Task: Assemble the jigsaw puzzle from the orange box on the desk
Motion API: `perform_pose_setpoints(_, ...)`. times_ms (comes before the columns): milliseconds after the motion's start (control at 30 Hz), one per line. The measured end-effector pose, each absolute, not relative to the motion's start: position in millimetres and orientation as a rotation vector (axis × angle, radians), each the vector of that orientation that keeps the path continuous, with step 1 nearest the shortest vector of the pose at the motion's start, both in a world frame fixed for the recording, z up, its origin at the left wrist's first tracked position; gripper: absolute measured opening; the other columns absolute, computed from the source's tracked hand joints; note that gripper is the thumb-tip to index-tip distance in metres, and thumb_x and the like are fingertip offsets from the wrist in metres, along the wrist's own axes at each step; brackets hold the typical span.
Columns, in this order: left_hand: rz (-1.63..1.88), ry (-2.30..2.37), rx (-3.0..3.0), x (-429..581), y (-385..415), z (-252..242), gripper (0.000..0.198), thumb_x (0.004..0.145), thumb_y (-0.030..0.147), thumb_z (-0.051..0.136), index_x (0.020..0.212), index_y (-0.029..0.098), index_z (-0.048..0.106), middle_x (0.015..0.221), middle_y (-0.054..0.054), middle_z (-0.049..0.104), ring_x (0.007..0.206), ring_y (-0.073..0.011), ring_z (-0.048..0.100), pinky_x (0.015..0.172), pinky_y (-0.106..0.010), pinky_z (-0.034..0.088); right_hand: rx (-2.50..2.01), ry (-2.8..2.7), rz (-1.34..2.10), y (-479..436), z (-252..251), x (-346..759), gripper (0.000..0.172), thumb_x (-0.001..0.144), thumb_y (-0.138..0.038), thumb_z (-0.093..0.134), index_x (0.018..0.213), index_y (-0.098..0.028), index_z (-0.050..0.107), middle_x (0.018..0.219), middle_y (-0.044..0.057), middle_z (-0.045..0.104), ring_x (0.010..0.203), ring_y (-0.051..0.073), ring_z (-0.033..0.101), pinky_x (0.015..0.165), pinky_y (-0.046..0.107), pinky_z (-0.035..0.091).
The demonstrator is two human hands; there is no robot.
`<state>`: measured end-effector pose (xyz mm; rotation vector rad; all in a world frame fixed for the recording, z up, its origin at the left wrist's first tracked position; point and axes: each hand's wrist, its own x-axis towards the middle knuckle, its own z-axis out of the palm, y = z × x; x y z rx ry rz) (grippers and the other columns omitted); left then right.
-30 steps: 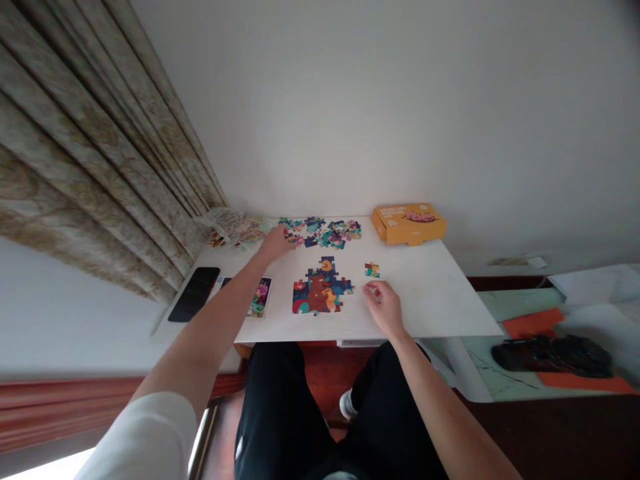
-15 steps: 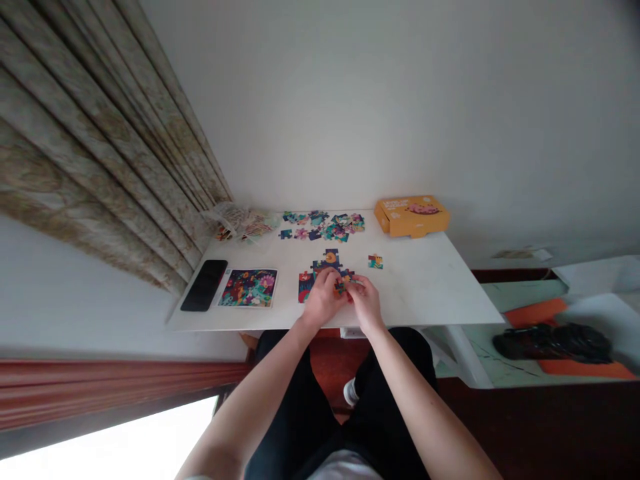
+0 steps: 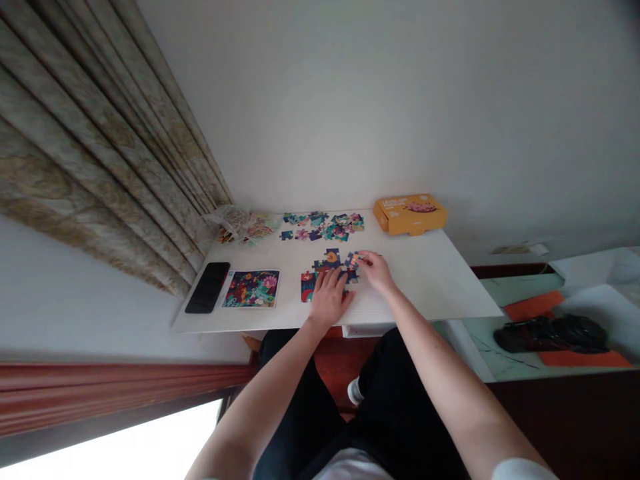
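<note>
My left hand [image 3: 330, 297] lies with its fingers spread over a partly joined jigsaw puzzle [image 3: 307, 288] near the table's front edge, hiding part of it. Just right of the puzzle's upper part, my right hand [image 3: 376, 270] pinches a small puzzle piece [image 3: 355, 259] between thumb and fingertips. That piece is at or just above the joined pieces; whether it touches them I cannot tell. To the left lies a printed picture card [image 3: 251, 289] with a colourful, dark-ground scene. Loose puzzle pieces [image 3: 335, 231] are spread along the back of the table.
A black phone [image 3: 208, 288] rests at the left end of the white table [image 3: 425, 290]. Clear plastic bags [image 3: 245, 223] with pieces in them sit at the back left by the curtain [image 3: 100, 127]. A yellow box [image 3: 411, 214] stands at the back right against the wall.
My hands have separated: the left now lies flat on the puzzle, and the right has moved up and right to a piece. The loose piece right of the puzzle no longer shows where it lay.
</note>
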<state>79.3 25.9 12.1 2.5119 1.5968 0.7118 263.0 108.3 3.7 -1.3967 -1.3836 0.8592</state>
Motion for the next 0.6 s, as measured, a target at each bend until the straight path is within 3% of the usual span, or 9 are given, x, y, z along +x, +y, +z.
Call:
perform_pose_setpoints(200, 0.627, 1.579, 2.526, 82.3, 25.6, 10.9, 0.042, 0.102, 0.042, 0.055, 0.139, 0.024, 0.062, 0.152, -0.014, 0.059, 0.145, -0.0318, 0.05, 0.125, -0.058, 0.034, -1.393, -1.691, 1.023, 149.9, 8.4, 268.1, 0.011, 0.082, -0.024, 0.072, 0.089, -0.022, 0.08, 0.094, 0.005, 0.082, 0.088, 0.022, 0.075, 0.091, 0.04, 0.058)
perform_pose_setpoints(367, 0.63, 1.598, 2.527, 82.9, 26.1, 11.5, 0.041, 0.101, 0.043, 0.055, 0.138, 0.026, 0.063, 0.15, -0.012, 0.06, 0.142, -0.0324, 0.053, 0.123, -0.058, 0.037, -1.486, -1.8, 0.883, 149.5, 3.6, 261.8, 0.014, 0.084, -0.017, 0.069, 0.088, -0.024, 0.081, 0.095, 0.004, 0.082, 0.089, 0.022, 0.076, 0.093, 0.039, 0.057)
perform_pose_setpoints(600, 0.594, 1.589, 2.537, 84.6, 26.3, 12.1, 0.043, 0.1, 0.043, 0.055, 0.141, 0.032, 0.061, 0.154, -0.009, 0.057, 0.142, -0.0342, 0.051, 0.122, -0.06, 0.036, -1.569, -1.873, 0.577, 137.4, -8.9, 254.8, 0.021, 0.09, -0.017, 0.063, 0.102, -0.023, 0.079, 0.105, 0.008, 0.079, 0.096, 0.022, 0.074, 0.093, 0.036, 0.055)
